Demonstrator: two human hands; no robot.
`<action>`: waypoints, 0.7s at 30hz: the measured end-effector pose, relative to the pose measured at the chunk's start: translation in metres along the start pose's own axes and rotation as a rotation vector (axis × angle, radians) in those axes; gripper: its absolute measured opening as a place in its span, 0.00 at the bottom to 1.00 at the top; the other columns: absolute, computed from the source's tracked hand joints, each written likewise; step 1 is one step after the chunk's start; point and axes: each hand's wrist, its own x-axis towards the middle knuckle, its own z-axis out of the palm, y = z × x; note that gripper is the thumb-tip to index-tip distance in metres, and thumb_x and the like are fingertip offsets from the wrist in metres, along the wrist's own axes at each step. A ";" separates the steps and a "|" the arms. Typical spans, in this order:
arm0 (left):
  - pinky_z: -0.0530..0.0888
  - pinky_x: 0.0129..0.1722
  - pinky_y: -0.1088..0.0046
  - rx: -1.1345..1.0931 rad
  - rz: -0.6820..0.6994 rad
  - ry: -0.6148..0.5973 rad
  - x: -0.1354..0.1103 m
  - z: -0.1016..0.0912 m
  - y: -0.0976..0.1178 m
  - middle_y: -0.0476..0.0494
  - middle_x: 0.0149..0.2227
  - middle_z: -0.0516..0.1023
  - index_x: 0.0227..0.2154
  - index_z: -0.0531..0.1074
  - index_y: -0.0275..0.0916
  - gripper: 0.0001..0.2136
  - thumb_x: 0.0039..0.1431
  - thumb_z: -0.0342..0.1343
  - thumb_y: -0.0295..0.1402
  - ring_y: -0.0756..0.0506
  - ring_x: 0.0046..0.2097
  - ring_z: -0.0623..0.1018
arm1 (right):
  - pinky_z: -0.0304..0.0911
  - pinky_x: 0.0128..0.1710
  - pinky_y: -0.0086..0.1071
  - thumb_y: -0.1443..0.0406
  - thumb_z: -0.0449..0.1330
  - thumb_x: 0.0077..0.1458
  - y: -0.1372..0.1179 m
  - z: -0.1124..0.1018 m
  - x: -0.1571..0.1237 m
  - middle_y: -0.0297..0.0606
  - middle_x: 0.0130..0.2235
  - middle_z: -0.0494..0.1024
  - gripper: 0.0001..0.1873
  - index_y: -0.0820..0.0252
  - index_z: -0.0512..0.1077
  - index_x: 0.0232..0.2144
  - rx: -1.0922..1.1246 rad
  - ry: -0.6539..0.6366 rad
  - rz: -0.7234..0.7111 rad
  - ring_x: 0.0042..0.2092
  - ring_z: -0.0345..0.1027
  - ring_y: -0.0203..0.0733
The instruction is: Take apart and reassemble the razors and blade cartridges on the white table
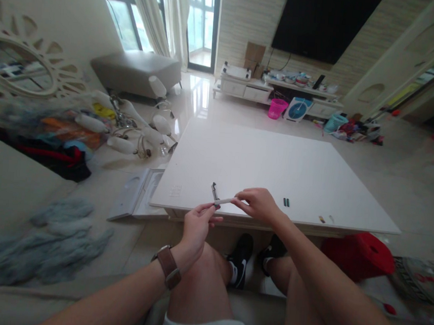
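Our left hand (197,226) and right hand (260,203): fingers pinching opposite ends of slim white stick (223,201) | at near edge of bench (261,160) | loosened pinch could drop it

The right hand (256,203) covers one end of the slim pale stick (223,201), which is too small to recognise with certainty. Also too small to name is the brown piece (322,219) on the table (265,156). The view's edge cuts off the top of the television (323,24) and the left side of the mirror (19,67).

Head view, forward-down, apparently near.
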 end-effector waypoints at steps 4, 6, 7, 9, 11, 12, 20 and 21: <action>0.64 0.23 0.79 0.023 0.019 -0.012 -0.001 0.000 0.000 0.34 0.40 0.83 0.40 0.78 0.31 0.16 0.50 0.65 0.34 0.50 0.27 0.79 | 0.45 0.30 0.31 0.48 0.51 0.65 0.008 -0.001 0.001 0.37 0.28 0.76 0.25 0.57 0.77 0.29 -0.036 0.071 0.099 0.29 0.63 0.37; 0.65 0.24 0.79 0.015 0.020 -0.016 -0.001 -0.001 0.000 0.33 0.41 0.82 0.41 0.77 0.31 0.15 0.51 0.64 0.34 0.51 0.26 0.79 | 0.46 0.29 0.30 0.49 0.51 0.65 0.009 -0.001 0.002 0.35 0.25 0.73 0.25 0.59 0.76 0.27 0.066 0.138 0.149 0.27 0.60 0.35; 0.65 0.24 0.79 0.009 0.016 -0.015 -0.001 -0.001 -0.001 0.33 0.42 0.82 0.41 0.77 0.31 0.15 0.51 0.64 0.33 0.51 0.26 0.79 | 0.47 0.29 0.30 0.49 0.52 0.64 0.007 0.000 0.002 0.33 0.23 0.70 0.25 0.60 0.75 0.27 0.161 0.147 0.162 0.26 0.58 0.34; 0.65 0.23 0.79 0.004 0.008 -0.021 -0.001 0.000 -0.001 0.33 0.41 0.82 0.40 0.76 0.31 0.14 0.52 0.63 0.33 0.51 0.25 0.78 | 0.49 0.28 0.29 0.49 0.54 0.63 -0.002 0.004 0.001 0.31 0.23 0.68 0.23 0.61 0.75 0.30 0.394 0.112 0.165 0.26 0.57 0.34; 0.65 0.23 0.78 0.020 0.014 -0.047 -0.002 0.000 -0.001 0.33 0.41 0.82 0.40 0.76 0.31 0.14 0.52 0.62 0.33 0.51 0.24 0.78 | 0.52 0.29 0.28 0.50 0.57 0.61 -0.014 0.010 0.000 0.32 0.27 0.71 0.20 0.60 0.76 0.36 0.614 0.055 0.147 0.28 0.60 0.34; 0.65 0.22 0.78 0.033 0.024 -0.067 -0.002 0.000 -0.001 0.33 0.40 0.82 0.39 0.76 0.31 0.14 0.51 0.63 0.34 0.51 0.23 0.78 | 0.54 0.30 0.27 0.51 0.58 0.60 -0.020 0.013 0.000 0.33 0.30 0.73 0.19 0.60 0.76 0.39 0.697 0.036 0.136 0.30 0.62 0.35; 0.65 0.22 0.78 0.076 0.069 -0.117 -0.004 0.002 -0.001 0.41 0.28 0.80 0.38 0.76 0.31 0.16 0.51 0.63 0.38 0.50 0.22 0.77 | 0.51 0.24 0.26 0.52 0.66 0.51 -0.030 0.032 0.000 0.33 0.27 0.74 0.17 0.61 0.76 0.30 0.912 -0.045 0.189 0.24 0.56 0.31; 0.65 0.22 0.78 0.069 0.070 -0.106 -0.004 0.002 -0.001 0.41 0.28 0.80 0.39 0.76 0.32 0.16 0.50 0.64 0.38 0.50 0.22 0.77 | 0.51 0.24 0.26 0.52 0.67 0.50 -0.029 0.034 0.000 0.32 0.26 0.74 0.17 0.61 0.76 0.29 0.934 -0.053 0.201 0.24 0.56 0.31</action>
